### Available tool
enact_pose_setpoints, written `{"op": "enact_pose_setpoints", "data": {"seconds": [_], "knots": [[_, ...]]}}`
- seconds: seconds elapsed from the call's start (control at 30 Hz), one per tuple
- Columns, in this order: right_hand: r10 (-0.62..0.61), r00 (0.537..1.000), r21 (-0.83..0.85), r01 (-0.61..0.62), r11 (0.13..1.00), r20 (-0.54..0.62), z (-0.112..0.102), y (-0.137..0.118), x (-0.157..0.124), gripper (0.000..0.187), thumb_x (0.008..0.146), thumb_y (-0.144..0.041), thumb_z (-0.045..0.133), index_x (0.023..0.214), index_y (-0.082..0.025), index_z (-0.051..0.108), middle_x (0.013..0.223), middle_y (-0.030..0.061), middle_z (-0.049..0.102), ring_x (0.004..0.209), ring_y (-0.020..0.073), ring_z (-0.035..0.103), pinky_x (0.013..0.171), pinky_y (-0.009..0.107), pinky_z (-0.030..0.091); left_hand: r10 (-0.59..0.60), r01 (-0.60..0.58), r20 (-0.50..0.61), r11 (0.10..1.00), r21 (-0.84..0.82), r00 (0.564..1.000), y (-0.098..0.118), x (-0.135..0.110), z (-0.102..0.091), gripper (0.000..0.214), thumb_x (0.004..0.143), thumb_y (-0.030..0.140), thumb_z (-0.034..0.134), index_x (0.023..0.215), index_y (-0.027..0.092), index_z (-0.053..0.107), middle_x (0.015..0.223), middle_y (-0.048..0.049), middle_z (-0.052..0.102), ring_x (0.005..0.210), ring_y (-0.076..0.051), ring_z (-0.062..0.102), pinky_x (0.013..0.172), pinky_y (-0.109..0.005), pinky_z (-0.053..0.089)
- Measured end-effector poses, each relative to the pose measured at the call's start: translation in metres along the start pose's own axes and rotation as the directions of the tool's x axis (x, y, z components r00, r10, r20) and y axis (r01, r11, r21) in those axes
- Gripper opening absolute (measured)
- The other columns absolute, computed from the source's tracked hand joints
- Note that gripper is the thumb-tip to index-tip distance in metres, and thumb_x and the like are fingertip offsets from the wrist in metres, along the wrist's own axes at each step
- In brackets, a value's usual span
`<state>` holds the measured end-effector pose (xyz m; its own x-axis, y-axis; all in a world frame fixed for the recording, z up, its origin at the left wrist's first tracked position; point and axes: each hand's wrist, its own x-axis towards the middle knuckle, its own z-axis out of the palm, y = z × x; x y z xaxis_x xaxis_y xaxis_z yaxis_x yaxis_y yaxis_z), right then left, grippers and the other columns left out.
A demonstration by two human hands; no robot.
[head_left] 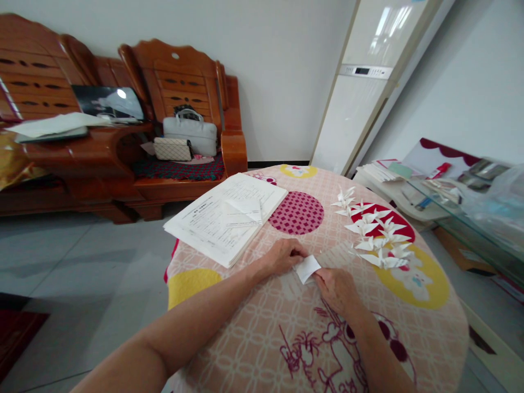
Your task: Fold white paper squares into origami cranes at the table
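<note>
A small folded piece of white paper [308,268] is held between my two hands, low over the round table's patterned cloth. My left hand [285,255] pinches its left upper edge, fingers curled. At the paper's right edge, my right hand [338,289] grips with thumb and fingertips. Several white folded paper cranes [382,259] stand in a cluster to the right of my hands. To the left lies a thick stack of printed sheets [204,232], with a folded paper piece [244,212] on top.
The table's cloth [254,338] has coloured circles and cartoon figures. Behind stand a carved wooden sofa [176,71] with bags on it and a tall white cabinet-like unit [347,120]. A glass shelf [462,218] with papers and plastic bags is close to the table's right side.
</note>
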<state>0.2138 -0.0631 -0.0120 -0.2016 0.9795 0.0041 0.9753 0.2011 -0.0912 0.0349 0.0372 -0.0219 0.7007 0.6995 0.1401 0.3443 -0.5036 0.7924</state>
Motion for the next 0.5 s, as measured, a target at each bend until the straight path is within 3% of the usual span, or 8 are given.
{"op": "enact_pose_setpoints", "data": {"seconds": [0.17,0.5], "knots": [[0.000,1.000,-0.006,0.000,1.000,-0.001,0.002,0.002,-0.001,0.031,0.093,-0.024,0.043,0.087,-0.020,0.073,0.076,0.0071,0.074,0.070,0.0200,0.068,0.058,0.028,0.032,-0.173,0.172,-0.006,0.983,-0.056,0.985,0.003,0.009,0.004,0.026,0.068,0.010,0.057,0.084,0.015,0.077,0.073,-0.0002,0.071,0.067,-0.012,0.060,0.061,-0.019,0.042],[0.029,1.000,-0.031,-0.028,0.999,0.004,-0.001,-0.004,-0.001,0.032,0.096,-0.027,0.041,0.093,-0.020,0.072,0.079,0.0076,0.075,0.070,0.0203,0.069,0.057,0.028,0.033,-0.240,0.240,-0.022,0.970,0.034,0.971,0.000,0.016,0.008,0.024,0.066,0.012,0.058,0.081,0.015,0.076,0.072,-0.0006,0.071,0.065,-0.012,0.061,0.058,-0.019,0.041]]}}
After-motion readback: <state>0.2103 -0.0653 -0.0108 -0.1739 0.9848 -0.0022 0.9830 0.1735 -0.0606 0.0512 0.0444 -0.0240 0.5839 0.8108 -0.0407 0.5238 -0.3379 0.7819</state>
